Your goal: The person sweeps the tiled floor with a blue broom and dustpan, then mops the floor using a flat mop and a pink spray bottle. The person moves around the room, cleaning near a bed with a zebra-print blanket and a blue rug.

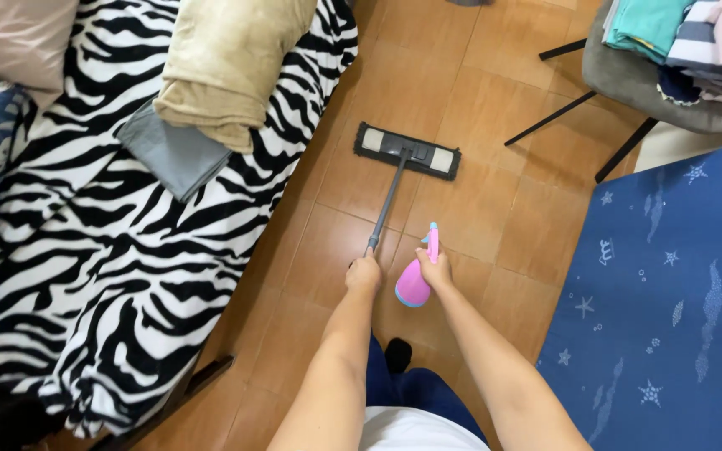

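Note:
My left hand (363,273) grips the grey handle (388,200) of a flat mop. The mop's dark rectangular head (408,151) rests flat on the brown tiled floor ahead of me. My right hand (436,267) holds a pink spray bottle (415,282) with a light blue nozzle tip, its nozzle end up and its round body hanging below my fingers. Both hands are close together, just above my legs in dark blue trousers.
A bed with a zebra-striped cover (127,250) fills the left, with a beige folded blanket (227,58) and grey cloth (173,154) on it. A grey chair (628,79) piled with clothes stands top right. A blue starred fabric surface (670,309) lies at the right.

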